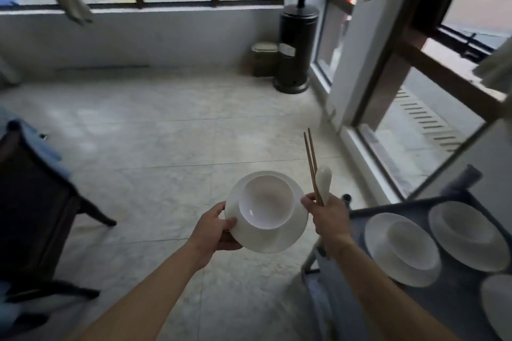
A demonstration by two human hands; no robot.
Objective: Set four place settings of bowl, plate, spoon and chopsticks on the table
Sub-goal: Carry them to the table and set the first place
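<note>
Your left hand [219, 230] grips the plate [273, 241] rim, 1 loose, breakable bowl [266, 202] riding on it; keep it level; your right hand [328, 219] clasps chopsticks [310, 158] and spoon [323, 180].

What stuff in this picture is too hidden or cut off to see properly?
Head view:
- Plate bottom right: cut off by the picture's edge.
- Chopsticks: middle hidden inside the right hand.
- Spoon: handle hidden by that hand.
- Dark furniture at left: blurred, partly cut off.

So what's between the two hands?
In the head view, a round white plate with a white bowl on it sits between the left hand and right hand.
</note>
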